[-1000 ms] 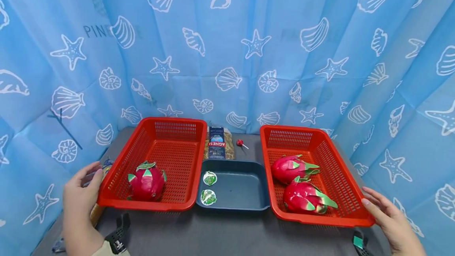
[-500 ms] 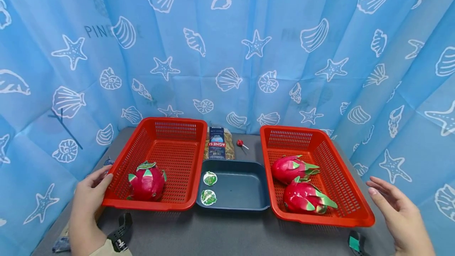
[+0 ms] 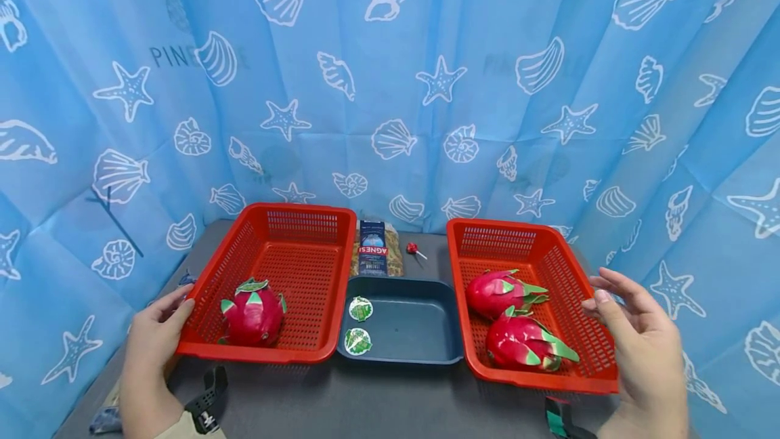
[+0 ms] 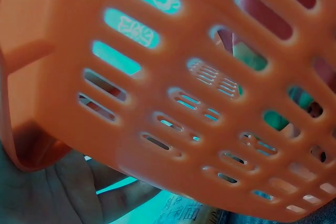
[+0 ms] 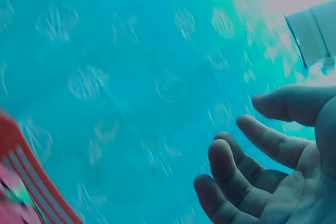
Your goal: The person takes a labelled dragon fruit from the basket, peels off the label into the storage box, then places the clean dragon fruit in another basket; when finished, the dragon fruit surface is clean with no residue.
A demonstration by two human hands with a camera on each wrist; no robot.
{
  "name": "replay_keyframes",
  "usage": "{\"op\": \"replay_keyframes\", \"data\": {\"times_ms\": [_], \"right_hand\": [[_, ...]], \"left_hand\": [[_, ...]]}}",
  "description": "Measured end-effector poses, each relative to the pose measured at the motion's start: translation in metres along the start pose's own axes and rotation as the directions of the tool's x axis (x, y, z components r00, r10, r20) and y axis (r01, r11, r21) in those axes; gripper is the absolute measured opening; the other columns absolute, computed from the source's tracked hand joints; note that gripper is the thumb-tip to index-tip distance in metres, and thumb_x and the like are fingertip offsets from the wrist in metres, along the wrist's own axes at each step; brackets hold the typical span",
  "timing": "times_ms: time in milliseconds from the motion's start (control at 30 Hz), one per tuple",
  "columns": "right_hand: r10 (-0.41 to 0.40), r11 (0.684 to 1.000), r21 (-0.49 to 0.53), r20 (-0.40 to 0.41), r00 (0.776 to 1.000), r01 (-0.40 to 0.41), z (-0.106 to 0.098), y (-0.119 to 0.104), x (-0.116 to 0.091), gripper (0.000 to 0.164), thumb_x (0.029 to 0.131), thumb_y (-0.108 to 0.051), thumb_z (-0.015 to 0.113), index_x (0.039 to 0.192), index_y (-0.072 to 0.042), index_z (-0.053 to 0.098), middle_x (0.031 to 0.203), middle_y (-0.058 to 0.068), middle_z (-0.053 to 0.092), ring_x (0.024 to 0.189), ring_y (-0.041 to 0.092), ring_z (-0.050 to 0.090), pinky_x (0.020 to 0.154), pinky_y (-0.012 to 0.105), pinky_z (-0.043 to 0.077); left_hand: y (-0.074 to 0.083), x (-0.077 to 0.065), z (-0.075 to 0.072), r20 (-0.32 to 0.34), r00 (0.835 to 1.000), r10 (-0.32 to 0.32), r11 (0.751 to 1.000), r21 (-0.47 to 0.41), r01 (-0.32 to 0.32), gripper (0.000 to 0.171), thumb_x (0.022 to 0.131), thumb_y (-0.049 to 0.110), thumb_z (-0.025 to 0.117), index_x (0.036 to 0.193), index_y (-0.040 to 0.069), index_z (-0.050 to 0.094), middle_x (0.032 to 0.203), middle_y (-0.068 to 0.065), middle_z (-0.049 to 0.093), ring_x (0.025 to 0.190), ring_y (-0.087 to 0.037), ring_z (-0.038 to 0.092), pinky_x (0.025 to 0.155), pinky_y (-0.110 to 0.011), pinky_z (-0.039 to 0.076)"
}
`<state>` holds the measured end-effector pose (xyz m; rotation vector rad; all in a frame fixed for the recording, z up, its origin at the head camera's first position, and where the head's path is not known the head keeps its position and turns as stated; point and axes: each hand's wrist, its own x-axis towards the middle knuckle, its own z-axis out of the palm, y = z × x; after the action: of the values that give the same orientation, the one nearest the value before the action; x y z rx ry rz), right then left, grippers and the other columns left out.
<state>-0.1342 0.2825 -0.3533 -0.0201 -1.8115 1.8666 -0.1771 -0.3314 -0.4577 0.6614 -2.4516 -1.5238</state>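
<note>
On the left stands a red plastic basket with one pink dragon fruit in it. My left hand holds its left rim, thumb at the edge; in the left wrist view the fingers reach beneath the slotted wall. A second red basket on the right contains two dragon fruits, one behind the other. My right hand is beside that basket's right side, overlapping its rim in the head view. Its fingers are loosely bent and hold nothing in the right wrist view.
A dark blue tray with two round green-and-white pieces sits between the baskets. Behind it lie a pasta bag and a red lollipop. A shell-print curtain hangs around the grey table.
My left hand has moved right onto the left basket's rim. My right hand left the right basket's corner, swung outward, then came back in, higher over its right side. The baskets have stayed put.
</note>
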Motion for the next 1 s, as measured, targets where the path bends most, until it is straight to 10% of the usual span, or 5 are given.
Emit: {"op": "replay_keyframes", "data": {"times_ms": [467,1000], "right_hand": [[-0.047,0.966,-0.228,0.314,0.948,0.123,0.084,-0.014,-0.022,0.039,0.101,-0.002,0.063,0.139,-0.005,0.059,0.123,0.008,0.061,0.097,0.018,0.066,0.082,0.021,0.057],[-0.034,0.971,-0.173,0.579,0.815,0.164,0.188,0.006,-0.021,0.039,0.097,-0.01,0.071,0.135,-0.013,0.064,0.126,0.009,0.064,0.096,0.024,0.066,0.078,0.032,0.059]], "left_hand": [[0.0,-0.001,0.002,-0.014,1.0,0.012,1.0,-0.007,-0.013,0.061,0.105,0.042,0.052,0.158,0.013,0.041,0.143,-0.028,0.05,0.116,-0.044,0.059,0.084,-0.046,0.057],[0.002,0.002,0.001,-0.012,1.0,0.014,0.999,-0.034,-0.015,0.057,0.106,0.035,0.054,0.156,0.011,0.044,0.137,-0.028,0.052,0.113,-0.042,0.061,0.076,-0.04,0.062]]}}
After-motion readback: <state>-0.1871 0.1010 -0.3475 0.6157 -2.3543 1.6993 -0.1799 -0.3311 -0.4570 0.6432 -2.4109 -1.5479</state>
